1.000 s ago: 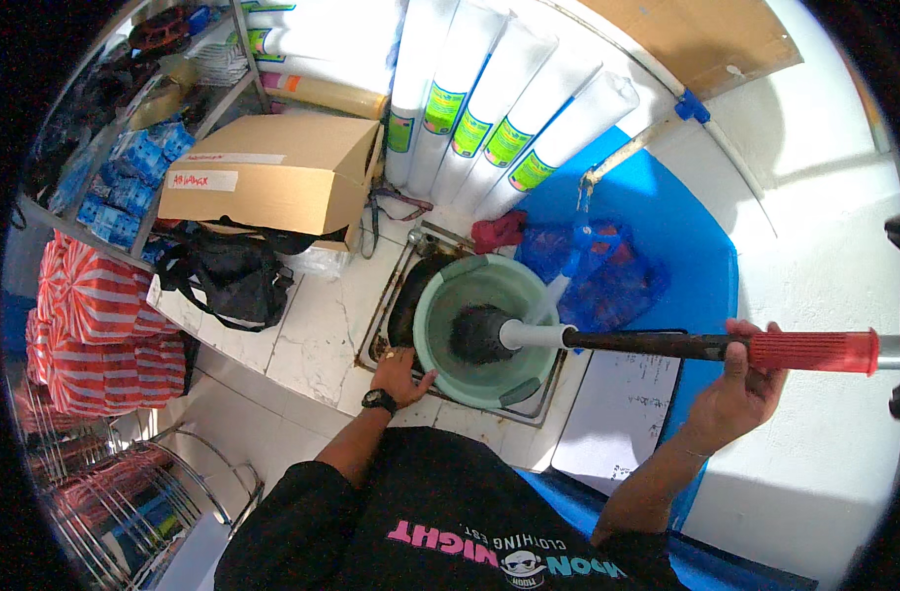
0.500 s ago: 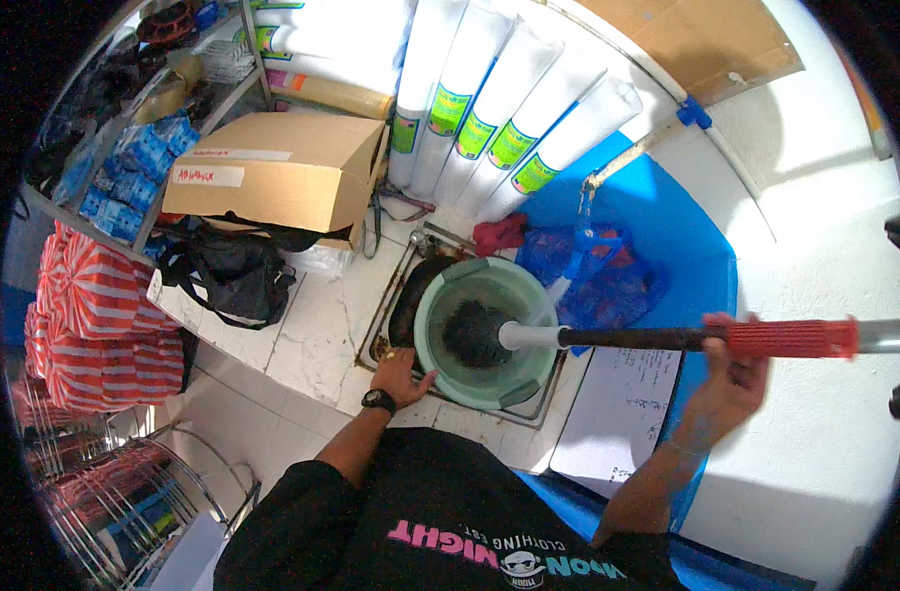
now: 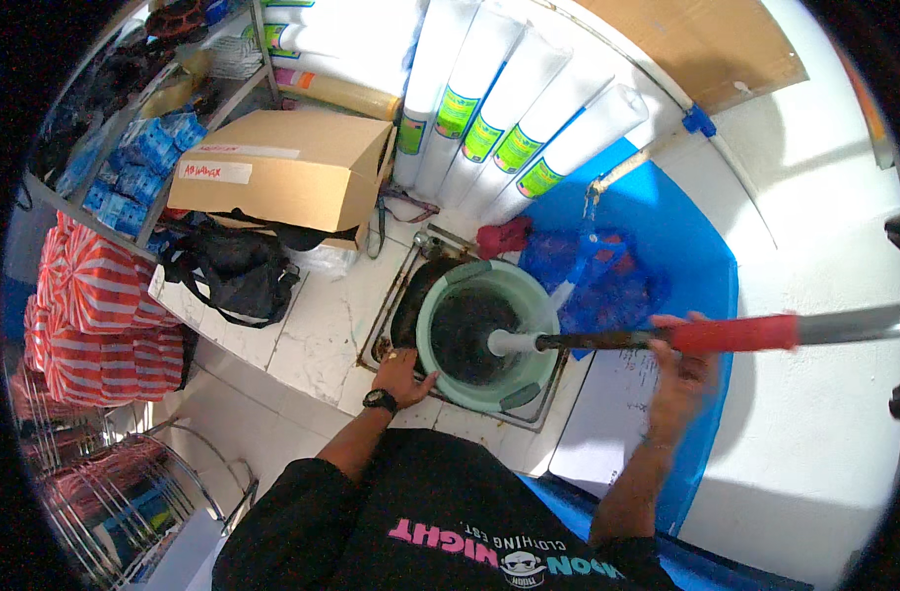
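Found mop with dark shaggy head, white collar, dark shaft and red cylindrical grip (image 3: 593, 342) standing tilted, head down inside round pale green plastic basin (image 3: 471, 397). Seen beyond grip: grey metal pole (image 3: 849, 323), running toward right edge of view. Logged right hand (image 3: 681, 369), motion-blurred, with fingers wrapped round mop where dark shaft meets red grip.

Logged left hand (image 3: 400, 379) at near-left side of basin, thumb set apart from fingers, with black wristwatch (image 3: 379, 399) on wrist. Cannot tell how far fingers curl, nor whether gripping basin rim or merely resting there.

Placed basin over rust-stained metal sink (image 3: 381, 345), set in pale tiled counter (image 3: 317, 340). Noted translucent streak across basin's upper-right rim; cannot tell whether water or plastic.

Recorded behind basin: crumpled dark red cloth (image 3: 504, 236), blue plastic bag (image 3: 627, 295), and, leaning farther back, tall white plastic-wrapped rolls with green labels (image 3: 514, 153). Recorded left along counter: brown cardboard box (image 3: 292, 163), with black fabric bag (image 3: 243, 276) in front. Recorded right of sink, under forearm side: flat white sheet with dark handwriting (image 3: 588, 433).
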`<state>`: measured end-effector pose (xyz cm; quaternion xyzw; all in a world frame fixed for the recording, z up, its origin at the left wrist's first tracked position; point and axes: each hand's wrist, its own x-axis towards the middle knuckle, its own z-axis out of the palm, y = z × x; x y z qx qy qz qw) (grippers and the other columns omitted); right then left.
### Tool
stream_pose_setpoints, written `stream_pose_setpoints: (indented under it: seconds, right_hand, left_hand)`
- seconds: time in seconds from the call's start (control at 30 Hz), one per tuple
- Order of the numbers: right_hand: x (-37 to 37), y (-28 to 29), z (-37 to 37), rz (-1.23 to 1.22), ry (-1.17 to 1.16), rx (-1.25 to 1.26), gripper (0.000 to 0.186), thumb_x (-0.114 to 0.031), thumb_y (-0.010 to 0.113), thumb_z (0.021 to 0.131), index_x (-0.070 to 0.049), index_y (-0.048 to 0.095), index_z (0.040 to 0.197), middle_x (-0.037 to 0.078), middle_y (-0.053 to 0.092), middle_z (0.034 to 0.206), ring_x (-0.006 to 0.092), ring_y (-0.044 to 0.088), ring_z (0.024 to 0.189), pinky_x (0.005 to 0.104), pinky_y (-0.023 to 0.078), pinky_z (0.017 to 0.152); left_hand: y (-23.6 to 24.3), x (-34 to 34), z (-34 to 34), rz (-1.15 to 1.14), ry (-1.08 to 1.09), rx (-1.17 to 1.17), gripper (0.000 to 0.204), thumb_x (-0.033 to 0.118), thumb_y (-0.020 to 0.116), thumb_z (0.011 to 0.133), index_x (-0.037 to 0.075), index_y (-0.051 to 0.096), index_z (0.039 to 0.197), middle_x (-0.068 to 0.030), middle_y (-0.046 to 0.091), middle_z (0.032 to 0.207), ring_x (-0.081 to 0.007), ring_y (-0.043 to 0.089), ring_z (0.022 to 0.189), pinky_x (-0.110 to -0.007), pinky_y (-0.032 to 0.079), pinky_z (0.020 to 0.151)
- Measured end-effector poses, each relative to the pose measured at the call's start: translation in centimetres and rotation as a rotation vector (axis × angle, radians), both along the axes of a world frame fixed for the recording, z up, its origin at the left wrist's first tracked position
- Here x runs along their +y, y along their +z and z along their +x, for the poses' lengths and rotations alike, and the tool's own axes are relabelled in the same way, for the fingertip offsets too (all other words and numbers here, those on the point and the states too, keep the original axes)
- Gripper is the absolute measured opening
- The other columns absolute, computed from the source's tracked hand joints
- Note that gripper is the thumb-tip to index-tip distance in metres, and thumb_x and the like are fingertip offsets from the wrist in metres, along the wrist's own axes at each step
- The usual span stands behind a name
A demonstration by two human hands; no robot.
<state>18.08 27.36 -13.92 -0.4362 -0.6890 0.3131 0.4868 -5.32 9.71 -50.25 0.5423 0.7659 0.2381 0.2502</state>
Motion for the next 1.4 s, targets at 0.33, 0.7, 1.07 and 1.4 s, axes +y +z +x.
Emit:
stream_pose_setpoints:
  seconds: [0.33,0.7,1.07,1.4]
  right_hand:
    - [-0.5,-2.5,-1.5,-0.003,0.102,-0.02,0.041,-0.003,0.074,0.089,-0.005,0.054,0.124,0.01,0.065,0.118,0.0223,0.06,0.114,0.0391,0.046,0.102]
    - [0.9,4.1,2.9,0.354,-0.12,0.19,0.047,-0.008,0.083,0.079,0.0,0.059,0.118,0.015,0.071,0.103,0.0264,0.069,0.092,0.0409,0.055,0.09]
    - [-1.0,-2.9,-2.9,-0.07,0.146,-0.054,0.037,-0.004,0.075,0.087,-0.002,0.056,0.119,0.01,0.068,0.106,0.0219,0.065,0.102,0.037,0.05,0.095]
    - [0.0,2.4,0.3,0.31,-0.041,-0.052,0.056,-0.011,0.078,0.086,0.0,0.049,0.133,0.013,0.07,0.109,0.0236,0.066,0.101,0.0387,0.049,0.097]
  left_hand:
    - [-0.4,0.1,0.1,-0.043,-0.029,0.026,0.075,0.062,0.056,0.09,-0.005,0.056,0.124,-0.0285,0.058,0.125,-0.0432,0.055,0.119,-0.052,0.043,0.104]
    - [0.3,0.0,0.2,-0.062,0.006,0.003,0.07,0.059,0.061,0.089,-0.003,0.057,0.122,-0.0281,0.06,0.122,-0.043,0.054,0.12,-0.053,0.043,0.104]
    - [-0.6,-0.1,0.1,0.033,0.01,-0.001,0.07,0.06,0.059,0.09,-0.002,0.057,0.122,-0.0266,0.062,0.117,-0.0433,0.058,0.112,-0.054,0.046,0.099]
    - [-0.7,0.1,0.1,-0.001,-0.022,0.056,0.069,0.06,0.059,0.09,-0.003,0.059,0.119,-0.0267,0.061,0.117,-0.0429,0.058,0.113,-0.053,0.047,0.097]
